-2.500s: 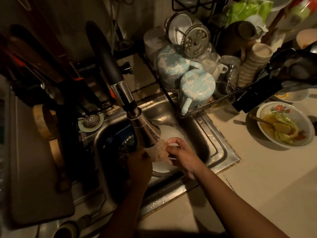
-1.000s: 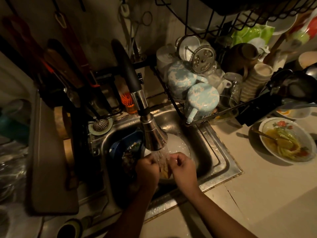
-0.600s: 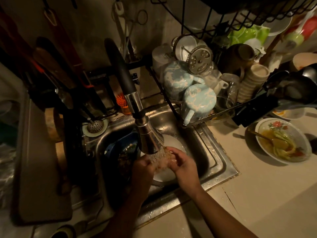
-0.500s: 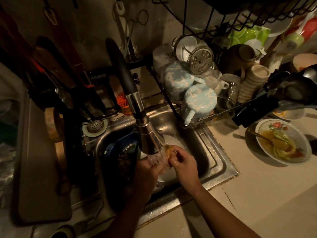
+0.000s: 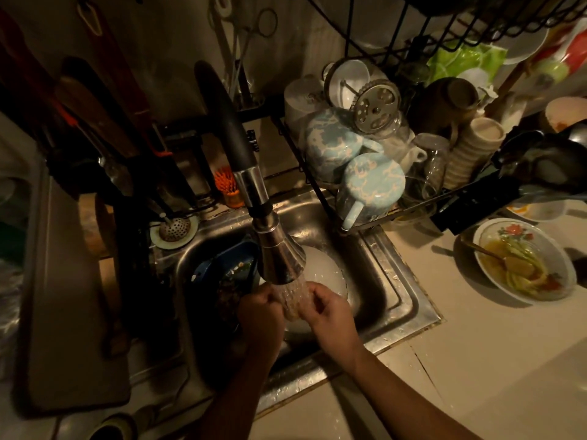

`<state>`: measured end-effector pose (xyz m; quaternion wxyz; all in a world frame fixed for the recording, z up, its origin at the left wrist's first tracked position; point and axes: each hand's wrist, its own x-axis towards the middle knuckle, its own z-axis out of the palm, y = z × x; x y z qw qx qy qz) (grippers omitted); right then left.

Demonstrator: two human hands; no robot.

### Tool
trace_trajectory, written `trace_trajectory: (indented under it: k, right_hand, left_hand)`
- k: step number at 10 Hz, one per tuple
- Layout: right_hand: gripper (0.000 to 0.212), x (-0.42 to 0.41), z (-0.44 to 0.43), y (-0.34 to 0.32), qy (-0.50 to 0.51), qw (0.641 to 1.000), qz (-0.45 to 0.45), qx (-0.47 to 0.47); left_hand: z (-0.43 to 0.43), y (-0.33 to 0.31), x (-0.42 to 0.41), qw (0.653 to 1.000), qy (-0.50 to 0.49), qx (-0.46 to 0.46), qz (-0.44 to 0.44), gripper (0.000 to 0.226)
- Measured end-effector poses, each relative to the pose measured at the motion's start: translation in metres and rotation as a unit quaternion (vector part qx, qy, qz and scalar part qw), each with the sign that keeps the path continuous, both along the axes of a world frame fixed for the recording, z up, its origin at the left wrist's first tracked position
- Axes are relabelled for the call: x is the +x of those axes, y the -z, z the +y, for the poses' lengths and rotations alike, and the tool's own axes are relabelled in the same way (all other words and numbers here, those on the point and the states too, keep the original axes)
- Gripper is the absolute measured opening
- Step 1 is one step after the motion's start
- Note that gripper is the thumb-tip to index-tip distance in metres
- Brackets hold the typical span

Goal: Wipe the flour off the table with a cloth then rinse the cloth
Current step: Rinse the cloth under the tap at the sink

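Observation:
A small pale cloth [image 5: 292,308] is bunched between both my hands under the water that runs from the faucet's spray head [image 5: 279,258]. My left hand [image 5: 260,315] grips its left side and my right hand [image 5: 330,312] grips its right side. Both hands are over the steel sink [image 5: 394,293], above a white plate [image 5: 324,268] in the basin. The light countertop [image 5: 476,360] lies to the right of the sink.
A dish rack [image 5: 381,214] with blue mugs, cups and a stack of bowls stands behind the sink. A bowl of food [image 5: 524,268] with a spoon sits on the counter at right. A blue container [image 5: 222,268] is in the sink's left part. A cutting board [image 5: 70,296] lies at left.
Both hands have kept kneading the cloth under the running water and sit slightly lower below the spray head than half a second ago. The view has shifted a little.

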<state>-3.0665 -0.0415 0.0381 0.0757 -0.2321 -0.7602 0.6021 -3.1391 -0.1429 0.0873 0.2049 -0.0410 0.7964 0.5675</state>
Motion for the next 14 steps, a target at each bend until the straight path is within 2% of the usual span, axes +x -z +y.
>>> trace_trajectory:
  k: [1,2,3,4,5,6,7,8,9,10,11,12,13,14]
  right_hand:
    - [0.022,0.001,0.001,0.0,-0.043,0.999,-0.012,0.022]
    - [0.018,-0.008,0.008,0.008,0.033,0.999,-0.016,0.019]
    - [0.015,-0.01,0.005,0.007,0.042,0.998,-0.012,0.037]
    - [0.011,-0.006,-0.004,-0.003,-0.023,0.999,-0.007,0.027]
    - [0.015,-0.013,0.006,0.006,0.035,0.999,-0.005,0.01]
    - [0.017,-0.015,0.01,0.012,0.07,0.997,-0.014,0.013]
    - [0.009,-0.007,0.001,0.008,0.007,1.0,-0.008,-0.008]
    - [0.022,-0.008,0.013,0.013,0.038,0.999,-0.02,-0.03]
    - [0.019,-0.005,0.016,0.013,0.056,0.997,-0.015,-0.051]
    - [0.017,0.001,0.002,-0.001,0.026,0.993,0.018,-0.114]
    - [0.023,-0.003,0.008,0.007,0.053,0.993,0.02,-0.105]
    - [0.026,-0.007,0.009,0.013,0.091,0.993,0.005,-0.073]
    - [0.02,-0.003,0.0,0.003,0.03,0.995,0.038,-0.086]
    - [0.021,-0.008,0.007,0.003,0.063,0.994,0.049,-0.079]
  left_hand:
    - [0.002,0.0,-0.001,0.999,-0.009,0.027,-0.034,0.044]
    - [0.007,-0.003,0.01,0.997,-0.01,0.054,-0.053,0.048]
    - [0.009,-0.006,0.008,0.999,-0.007,0.03,-0.041,0.052]
    - [0.002,0.006,-0.005,0.999,-0.029,-0.021,-0.039,0.051]
    - [0.006,-0.014,0.001,0.997,0.006,-0.083,0.001,0.051]
    - [0.008,-0.005,0.002,0.998,0.018,0.046,0.046,0.046]
    - [0.007,0.041,-0.008,0.965,0.064,-0.191,0.168,0.01]
    - [0.008,0.025,-0.002,0.94,0.15,-0.269,0.147,0.017]
    - [0.01,0.029,0.005,0.941,0.114,-0.267,0.175,0.02]
    - [0.01,0.037,-0.006,0.947,0.144,-0.258,0.131,0.018]
    - [0.007,0.045,0.002,0.969,0.101,-0.208,0.089,0.028]
    - [0.005,0.045,0.006,0.966,0.103,-0.191,0.142,0.013]
    - [0.002,0.063,-0.013,0.965,0.103,-0.204,0.127,0.008]
    - [0.002,0.057,-0.011,0.961,0.08,-0.214,0.156,0.014]
